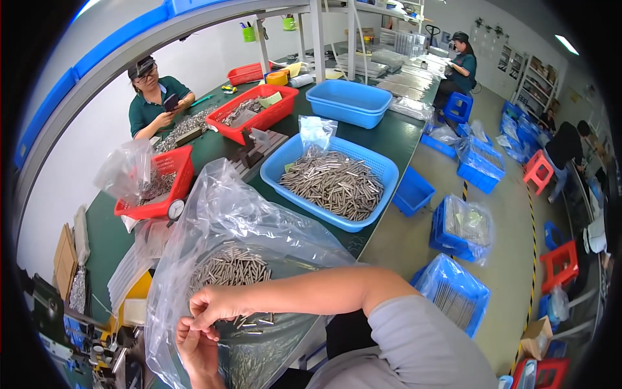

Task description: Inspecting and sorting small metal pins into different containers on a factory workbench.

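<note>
In the foreground, the wearer's right arm enters from the lower right in a grey sleeve [421,334], elbow bent, the bare forearm running nearly level toward the left. The right hand [219,305] curls downward at its end. The left hand [196,353] rises from the lower edge, fingers bent up, and the two meet fingertip to fingertip. In each grip, thumb and fingers are drawn close, but I cannot tell whether they are clamped on anything: the curled fingers hide what may lie between them. The lower edge cuts off the left forearm.

Just beyond the hands, short, slim metal pins [236,264] lie in a loose heap on clear plastic sheeting [223,188] spread over the green counter [405,133]. They are dull silver-grey and point every way; a few lie apart beside the right hand. The right forearm and hand cover the heap's near side, and glare and creases blur the plastic.

Farther off, a light blue basket [383,170] holds a larger mound of similar pins, with a small clear bag [317,131] at its far edge.
</note>
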`<state>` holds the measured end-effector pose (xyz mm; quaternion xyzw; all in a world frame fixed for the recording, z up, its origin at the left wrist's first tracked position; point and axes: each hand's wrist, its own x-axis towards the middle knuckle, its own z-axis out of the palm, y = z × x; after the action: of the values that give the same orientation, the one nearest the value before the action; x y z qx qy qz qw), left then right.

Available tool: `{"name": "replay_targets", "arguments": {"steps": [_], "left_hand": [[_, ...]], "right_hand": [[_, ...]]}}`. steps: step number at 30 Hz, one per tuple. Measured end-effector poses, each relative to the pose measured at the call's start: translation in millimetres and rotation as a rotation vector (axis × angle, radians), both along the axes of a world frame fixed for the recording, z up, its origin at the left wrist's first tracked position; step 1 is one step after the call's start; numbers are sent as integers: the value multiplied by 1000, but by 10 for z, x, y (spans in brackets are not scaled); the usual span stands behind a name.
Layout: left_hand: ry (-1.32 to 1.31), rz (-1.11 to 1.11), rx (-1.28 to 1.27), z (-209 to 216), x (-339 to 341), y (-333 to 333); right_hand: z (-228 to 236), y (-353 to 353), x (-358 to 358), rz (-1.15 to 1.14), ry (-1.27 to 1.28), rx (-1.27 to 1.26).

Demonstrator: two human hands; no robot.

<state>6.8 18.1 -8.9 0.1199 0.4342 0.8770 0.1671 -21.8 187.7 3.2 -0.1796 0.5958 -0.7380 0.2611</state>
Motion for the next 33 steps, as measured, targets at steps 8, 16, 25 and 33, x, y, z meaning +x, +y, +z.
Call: {"name": "replay_targets", "arguments": {"steps": [8,16,25,33], "left_hand": [[-74,70,-15,57,26,-14],[-130,61,-27,87,31,-7],[-141,42,73,59,7,-78],[-148,48,9,27,15,-66]], "right_hand": [[21,37,-31,-31,54,-75],[14,102,-23,-16,25,-81],[204,111,-15,8,-189,-10],[88,12,46,-102,240,85]]}}
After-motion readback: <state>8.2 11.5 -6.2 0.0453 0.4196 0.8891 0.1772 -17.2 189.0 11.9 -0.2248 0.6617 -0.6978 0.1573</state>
